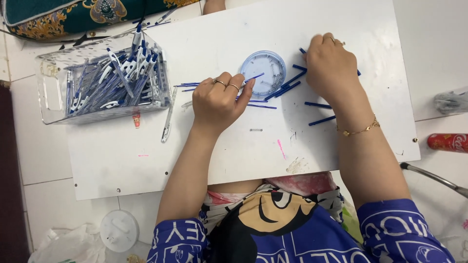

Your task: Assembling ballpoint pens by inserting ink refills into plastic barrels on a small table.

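The thin blue refill sits pinched at the fingertips of your left hand, its long axis running up and to the right, so that its far end lies over the rim of the round dish. That hand is curled nearly closed, knuckles up, thumb and forefinger meeting on the refill; two rings show on it. The dish lies just up and right of it, touching distance, and holds small metal springs, too fine to count.

Your right hand rests palm down on the board just right of the dish, fingers bent over the loose blue barrels. You cannot tell from here whether it has one gripped or merely covers them. It is the nearer hand to the barrels; the left is the nearer to the refills.

Counted: about seven barrels in view around and below the right hand, most lying slanted, two lower ones nearly level. A handful of spare refills fans out left of your left hand, perhaps five, overlapping. One stray spring lies alone on the board below the left hand.

Further left, one clear bin holds a heap of assembled blue-and-white pens, far too many to count, and one clear pen body lies beside it. Off the board at the right edge lies one red can.
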